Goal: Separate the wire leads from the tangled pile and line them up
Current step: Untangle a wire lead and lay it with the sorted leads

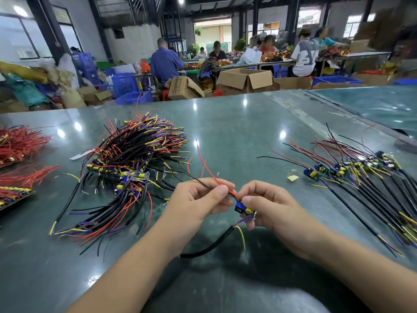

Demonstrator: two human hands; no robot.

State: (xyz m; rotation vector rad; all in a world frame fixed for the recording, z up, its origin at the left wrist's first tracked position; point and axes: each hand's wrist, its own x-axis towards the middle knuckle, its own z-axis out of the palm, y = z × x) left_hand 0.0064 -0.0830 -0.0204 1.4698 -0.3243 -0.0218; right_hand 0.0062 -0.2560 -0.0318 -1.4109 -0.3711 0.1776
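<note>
Hands pinching one wire lead: left hand (199, 199) on red wire (204, 162), right hand (262, 205) on small board (244, 208). Could snag tangled pile (133, 168), dragging more along.

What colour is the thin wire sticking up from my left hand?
Red, seen in the head view.

Bare table (237, 136) btwn tangled pile (135, 159) & lined-up leads (361, 177).
</note>
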